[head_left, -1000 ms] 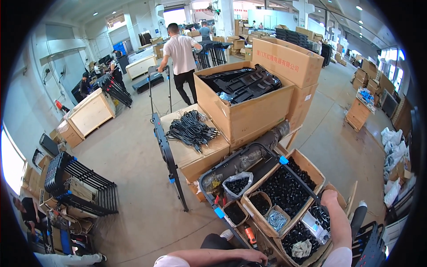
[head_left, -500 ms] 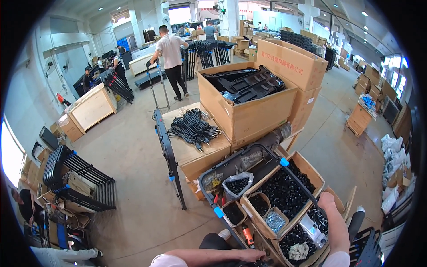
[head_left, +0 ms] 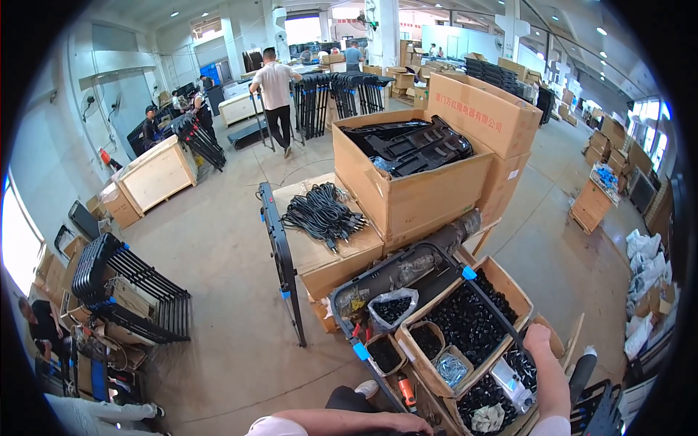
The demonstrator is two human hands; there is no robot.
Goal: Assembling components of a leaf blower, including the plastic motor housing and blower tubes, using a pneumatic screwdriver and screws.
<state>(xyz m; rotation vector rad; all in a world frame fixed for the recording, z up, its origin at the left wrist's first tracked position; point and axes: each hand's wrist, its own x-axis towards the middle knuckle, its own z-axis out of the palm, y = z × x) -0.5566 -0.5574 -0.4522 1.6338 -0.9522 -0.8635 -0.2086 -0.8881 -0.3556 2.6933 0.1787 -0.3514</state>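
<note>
Hands at black tubular frame, right one gripping; open box, black parts below.

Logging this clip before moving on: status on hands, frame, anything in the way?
Right hand gripping black frame. Left hand near its lower end, grip unclear. Parts box beneath, contact unclear; orange tool beside frame's left bar.

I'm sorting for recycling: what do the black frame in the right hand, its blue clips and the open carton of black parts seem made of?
Black frame: probably painted metal, from its slim, satin tubing, though plastic is possible. Blue clips: likely plastic, evenly coloured. Open carton: cardboard, matte brown with thin, flat walls.
</note>
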